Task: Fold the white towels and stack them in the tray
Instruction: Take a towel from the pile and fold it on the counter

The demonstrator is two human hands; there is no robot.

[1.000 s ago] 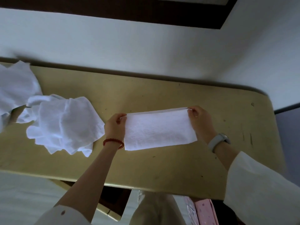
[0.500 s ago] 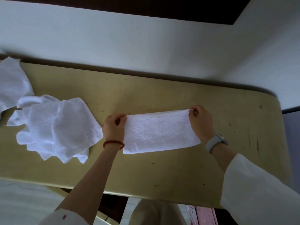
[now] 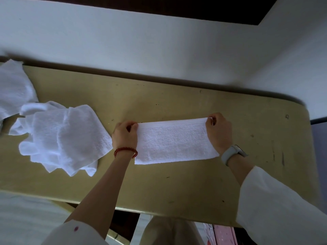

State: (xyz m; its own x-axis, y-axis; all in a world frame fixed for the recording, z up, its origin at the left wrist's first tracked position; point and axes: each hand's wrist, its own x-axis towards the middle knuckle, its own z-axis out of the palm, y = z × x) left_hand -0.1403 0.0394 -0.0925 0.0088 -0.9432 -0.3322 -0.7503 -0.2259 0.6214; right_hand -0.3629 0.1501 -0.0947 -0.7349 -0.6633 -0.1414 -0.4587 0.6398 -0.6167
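Observation:
A white towel [image 3: 174, 141], folded into a long strip, lies flat in the middle of the yellow table [image 3: 177, 183]. My left hand [image 3: 124, 136] pinches its far left corner. My right hand [image 3: 219, 132] pinches its far right corner. A loose heap of unfolded white towels [image 3: 62, 140] lies just left of my left hand. Another white towel [image 3: 12, 87] spreads at the table's far left edge. No tray is in view.
A white wall [image 3: 141, 50] runs right behind the table's far edge. The table's rounded right end [image 3: 304, 121] is bare and scuffed. Below the near edge I see my legs and a pink object [image 3: 223, 234] on the floor.
The towel strip has come down and now rests flat on the table, a little farther from me. Both hands keep their hold on its far corners.

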